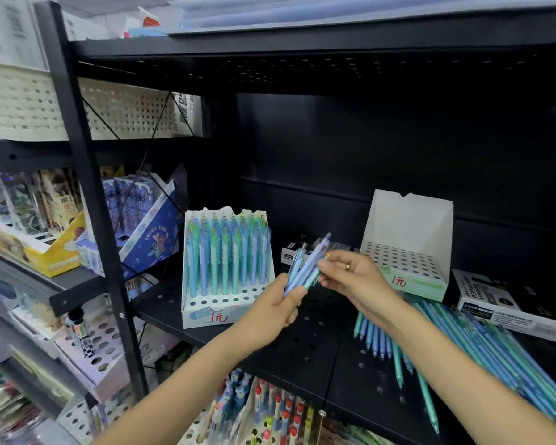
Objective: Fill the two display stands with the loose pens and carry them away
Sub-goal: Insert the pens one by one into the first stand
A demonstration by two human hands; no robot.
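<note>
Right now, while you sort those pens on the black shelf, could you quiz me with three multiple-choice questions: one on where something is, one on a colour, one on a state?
1. Where do the loose pens lie?
A. On the shelf in front of the right stand
B. Inside the left stand
C. On the floor

2. What colour is the "1元" mark on the right stand?
A. Black
B. Red
C. Gold

3. How full is the left stand?
A. Empty
B. Every hole filled
C. Mostly filled, front holes open

Answers: 1 A, the pens spread across the shelf board below that stand. 2 B, the mark on its front is red. 3 C, pens fill the back rows while the front holes stay bare.
</note>
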